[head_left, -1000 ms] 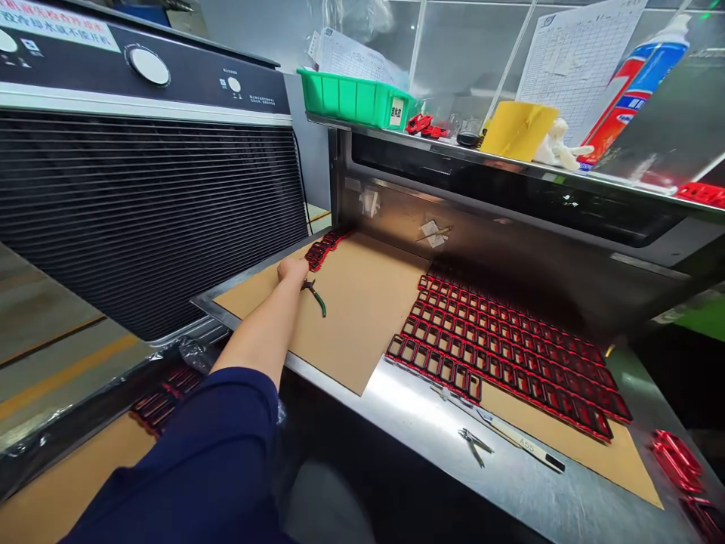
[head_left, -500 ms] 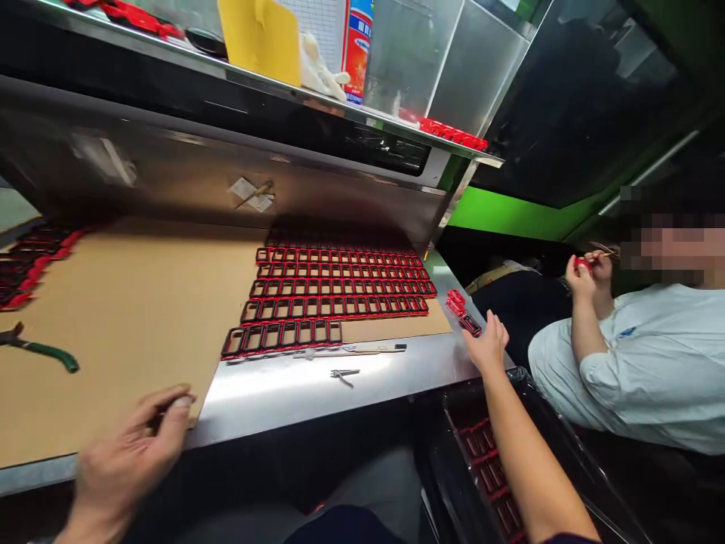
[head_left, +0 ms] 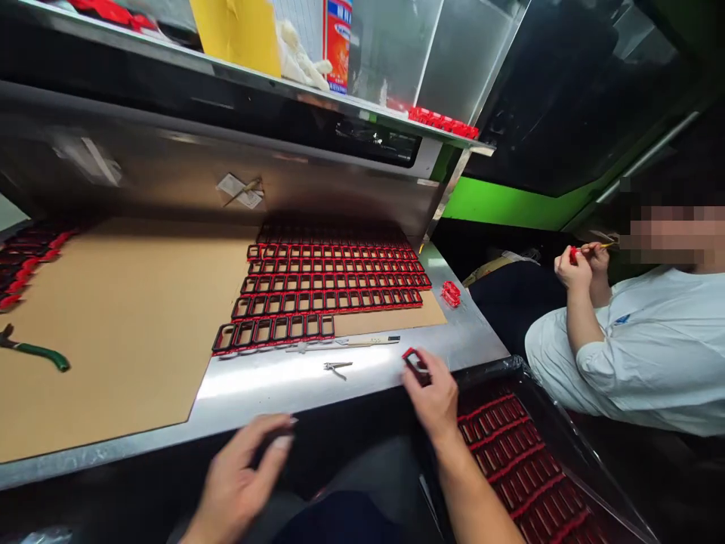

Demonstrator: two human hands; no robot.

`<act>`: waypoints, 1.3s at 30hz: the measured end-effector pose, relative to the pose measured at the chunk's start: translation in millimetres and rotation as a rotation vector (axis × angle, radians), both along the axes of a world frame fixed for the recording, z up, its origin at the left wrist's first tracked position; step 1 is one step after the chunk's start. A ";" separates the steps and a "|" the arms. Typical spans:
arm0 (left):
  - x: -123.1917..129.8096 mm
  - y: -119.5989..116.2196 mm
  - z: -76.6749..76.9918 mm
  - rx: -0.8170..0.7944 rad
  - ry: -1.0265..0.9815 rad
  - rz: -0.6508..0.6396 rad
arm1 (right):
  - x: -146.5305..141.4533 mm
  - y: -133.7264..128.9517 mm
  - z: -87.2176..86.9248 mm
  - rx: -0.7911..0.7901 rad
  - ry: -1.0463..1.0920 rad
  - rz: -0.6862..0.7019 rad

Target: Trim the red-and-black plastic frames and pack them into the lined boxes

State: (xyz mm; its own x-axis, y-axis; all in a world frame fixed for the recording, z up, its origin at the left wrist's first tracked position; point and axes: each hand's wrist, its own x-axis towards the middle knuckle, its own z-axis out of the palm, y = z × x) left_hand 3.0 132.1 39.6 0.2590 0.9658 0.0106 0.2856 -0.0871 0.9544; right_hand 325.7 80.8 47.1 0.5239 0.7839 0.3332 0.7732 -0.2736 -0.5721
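My right hand (head_left: 435,393) pinches a small red-and-black rectangular frame (head_left: 416,364) between thumb and fingers, just above the front edge of the metal bench (head_left: 254,385). Off that edge hovers my left hand (head_left: 243,472), its fingers curled and the thumb tip slightly apart from the forefinger, with nothing visible in it. Rows of similar frames (head_left: 294,305) lie on a brown board (head_left: 130,317); the front row is shorter. Small nippers (head_left: 338,369) and a slim pen-like tool (head_left: 368,341) rest in front of the rows.
Green-handled pliers (head_left: 42,353) lie at left, near more frames (head_left: 34,261). A red part (head_left: 451,294) sits at the bench's right. Below right is a black lined tray (head_left: 510,370) of frames. A co-worker (head_left: 640,332) works at right. Overhead runs a shelf (head_left: 374,113) with a spray can (head_left: 337,45).
My right hand has moved left from the bench's right end, now carrying a red-and-black frame that lay there. My left hand has come right, off the board's corner. The view has shifted slightly.
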 end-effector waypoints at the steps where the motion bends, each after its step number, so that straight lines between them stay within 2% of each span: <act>1: 18.6 -12.5 3.5 -0.185 -0.127 -0.086 | -27.6 -5.9 -1.9 0.097 -0.012 0.152; 3: 51.6 -30.5 10.7 -0.475 -0.355 -0.205 | -75.4 -13.2 -3.1 0.185 -0.051 0.427; 4: 63.9 -35.4 13.7 -0.550 -0.436 -0.167 | -93.7 -16.0 -2.7 0.198 -0.069 0.516; 6: 76.2 -37.5 17.9 -0.663 -0.555 -0.010 | -117.3 -22.4 -1.4 0.189 -0.063 0.606; 8: 72.6 -33.7 20.0 -0.794 -0.624 0.076 | -125.1 -29.2 -1.0 0.165 -0.007 0.679; 10: 59.0 -30.2 21.6 -0.899 -0.692 0.064 | -122.4 -32.6 -1.8 0.144 0.084 0.769; 14: 35.3 -38.5 22.9 -0.959 -0.849 0.118 | -115.3 -31.2 -3.4 0.048 0.333 0.855; 17: 30.7 -51.4 15.8 -1.024 -0.918 0.058 | -121.3 -32.0 -4.8 -0.054 0.521 0.961; 20: 29.7 -57.8 4.9 -1.116 -0.927 -0.035 | -127.7 -36.0 -6.6 -0.070 0.672 0.964; 24: 24.6 -57.7 0.2 -1.112 -0.921 0.064 | -121.4 -46.9 -4.0 -0.125 0.790 0.901; 26: 21.6 -58.5 3.5 -1.077 -0.887 0.069 | -115.5 -52.8 -3.2 -0.144 0.809 0.858; 29: 19.4 -63.1 12.1 -1.016 -0.757 -0.006 | -111.9 -59.9 -6.4 -0.153 0.893 0.814; 34: 17.5 -69.0 23.3 -0.938 -0.523 -0.169 | -117.7 -66.0 -15.0 -0.102 1.015 0.831; 39: 13.5 -68.0 26.3 -0.851 -0.410 -0.240 | -120.2 -67.5 -16.7 -0.096 1.097 0.841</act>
